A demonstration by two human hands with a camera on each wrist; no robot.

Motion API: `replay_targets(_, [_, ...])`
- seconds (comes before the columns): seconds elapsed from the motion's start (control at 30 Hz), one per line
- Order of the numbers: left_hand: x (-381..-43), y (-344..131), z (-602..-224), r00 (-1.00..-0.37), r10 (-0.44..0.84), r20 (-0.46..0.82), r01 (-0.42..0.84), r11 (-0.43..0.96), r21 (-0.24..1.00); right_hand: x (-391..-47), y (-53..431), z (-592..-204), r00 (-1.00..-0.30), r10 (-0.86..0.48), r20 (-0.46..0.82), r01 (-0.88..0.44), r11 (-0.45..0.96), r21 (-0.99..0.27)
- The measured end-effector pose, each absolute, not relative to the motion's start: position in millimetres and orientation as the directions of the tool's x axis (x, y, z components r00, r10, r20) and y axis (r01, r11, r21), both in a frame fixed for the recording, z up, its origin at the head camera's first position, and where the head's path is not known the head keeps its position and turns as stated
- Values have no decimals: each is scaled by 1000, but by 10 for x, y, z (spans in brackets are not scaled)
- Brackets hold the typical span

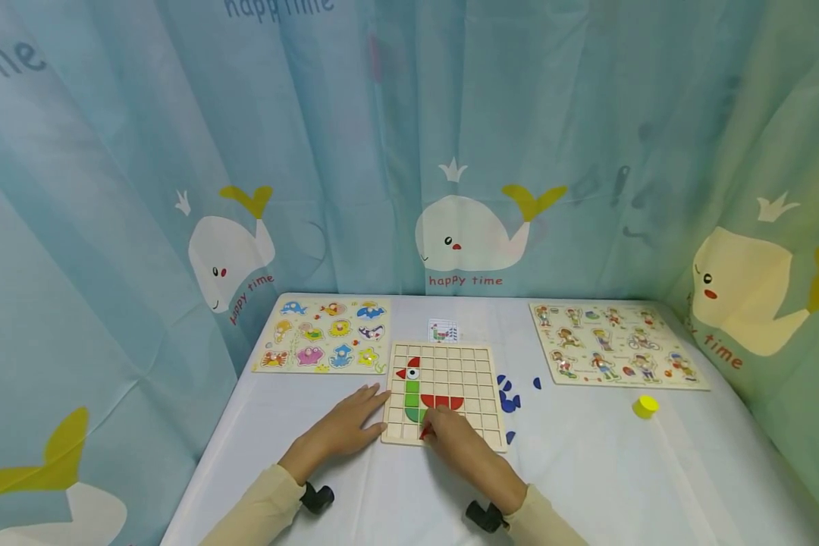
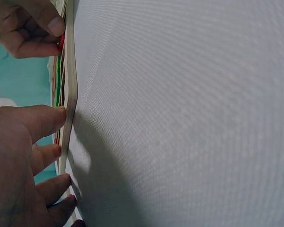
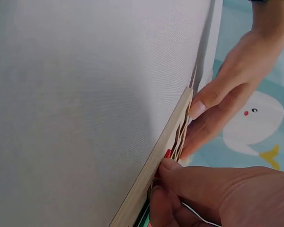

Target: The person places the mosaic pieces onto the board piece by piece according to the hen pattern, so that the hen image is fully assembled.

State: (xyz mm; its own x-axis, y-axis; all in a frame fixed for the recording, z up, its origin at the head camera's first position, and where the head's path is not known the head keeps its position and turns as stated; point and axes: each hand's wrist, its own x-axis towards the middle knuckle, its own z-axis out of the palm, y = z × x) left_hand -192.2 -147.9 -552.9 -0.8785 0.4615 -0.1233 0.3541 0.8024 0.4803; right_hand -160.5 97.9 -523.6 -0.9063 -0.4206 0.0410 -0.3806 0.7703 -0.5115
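Observation:
A wooden grid board (image 1: 476, 378) lies on the white table, with coloured flat tiles forming a bird-like figure. The figure has a red-beaked head with an eye tile (image 1: 412, 374), a green neck (image 1: 412, 394) and red body tiles (image 1: 454, 402). My right hand (image 1: 460, 444) pinches a small red tile (image 1: 425, 431) between thumb and fingers at the board's near rows. In the right wrist view that red tile (image 3: 168, 153) shows only partly. Against the board's left edge rests my left hand (image 1: 341, 425), its fingers spread and relaxed, the thumb touching the near-left side.
Several blue tiles (image 1: 509, 402) lie right of the board. A small pattern card (image 1: 444, 331) sits behind it. Sea-animal (image 1: 324, 334) and sports-figure (image 1: 617, 345) puzzle boards lie at the back left and right. A yellow cylinder (image 1: 645, 407) stands at the right. A whale-printed curtain (image 1: 382, 152) hangs behind.

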Motion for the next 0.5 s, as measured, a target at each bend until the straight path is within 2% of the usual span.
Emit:
replay_targets(0.2, [-1891, -1483, -5511, -875, 470, -113, 364, 794, 487, -1603, 982, -5234, -899, -435, 48, -394, 755, -524])
replay_targets(0.5, [-1887, -1474, -5491, -878, 467, -106, 363, 794, 489, -1602, 953, -5270, -904, -415, 104, -414, 787, -458])
